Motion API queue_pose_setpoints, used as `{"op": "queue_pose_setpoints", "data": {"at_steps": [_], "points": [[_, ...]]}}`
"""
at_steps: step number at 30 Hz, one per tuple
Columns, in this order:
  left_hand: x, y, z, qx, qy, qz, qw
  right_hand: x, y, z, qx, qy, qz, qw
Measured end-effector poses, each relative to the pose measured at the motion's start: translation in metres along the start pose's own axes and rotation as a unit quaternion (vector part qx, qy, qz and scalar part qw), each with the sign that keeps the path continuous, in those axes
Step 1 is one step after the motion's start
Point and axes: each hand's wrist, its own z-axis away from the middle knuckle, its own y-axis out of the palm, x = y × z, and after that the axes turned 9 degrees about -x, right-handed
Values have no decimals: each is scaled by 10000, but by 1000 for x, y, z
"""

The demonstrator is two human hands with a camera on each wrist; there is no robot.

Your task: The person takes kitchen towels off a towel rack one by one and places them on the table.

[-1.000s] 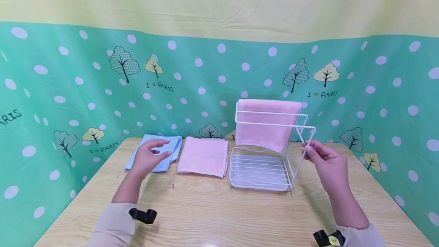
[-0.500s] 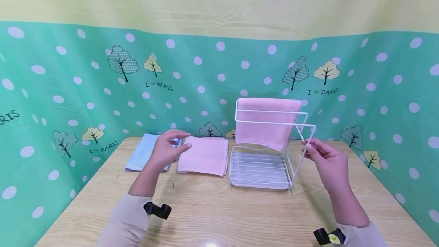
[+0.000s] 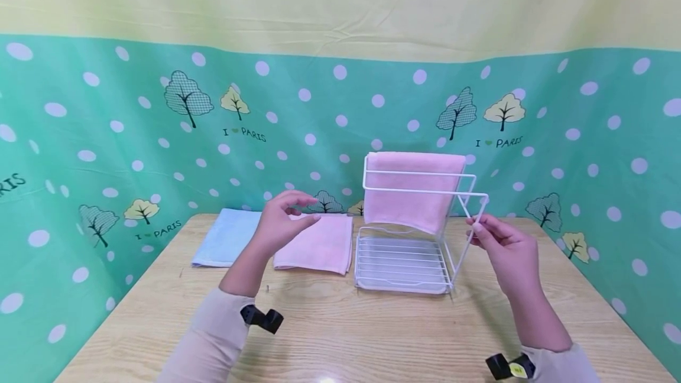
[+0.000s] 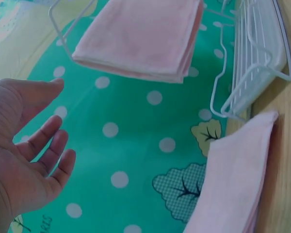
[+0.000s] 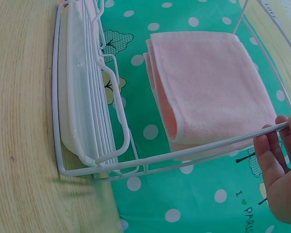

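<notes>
My right hand (image 3: 508,253) pinches the slanted right side bar of a white wire rack (image 3: 425,192); the right wrist view shows thumb and fingers on that bar. Over the rack's rear top rail hangs a folded pink towel (image 3: 409,194). My left hand (image 3: 282,223) holds nothing, its fingers spread loosely, and overlaps a second folded pink towel (image 3: 319,247) in the head view. That towel lies flat on the table left of the rack. Farther left lies a folded light blue towel (image 3: 226,238), partly behind my left forearm.
A pale drip tray (image 3: 404,265) sits in the rack's base under a wire shelf. Everything stands on a wooden table (image 3: 340,336). Behind the table's back edge hangs a green and yellow printed curtain (image 3: 340,99).
My left hand has moved to the right, from over the blue towel to in front of the flat pink towel. My right hand stays on the rack's side bar.
</notes>
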Motion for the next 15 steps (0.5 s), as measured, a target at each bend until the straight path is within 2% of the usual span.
{"op": "queue_pose_setpoints", "data": {"at_steps": [7,15], "points": [[-17,13,-12,76,307,177,9993,1,0,0,-13,51,13,10000],[-35,25,-26,261,407,348,9982,0,-1,0,-15,66,56,10000]]}}
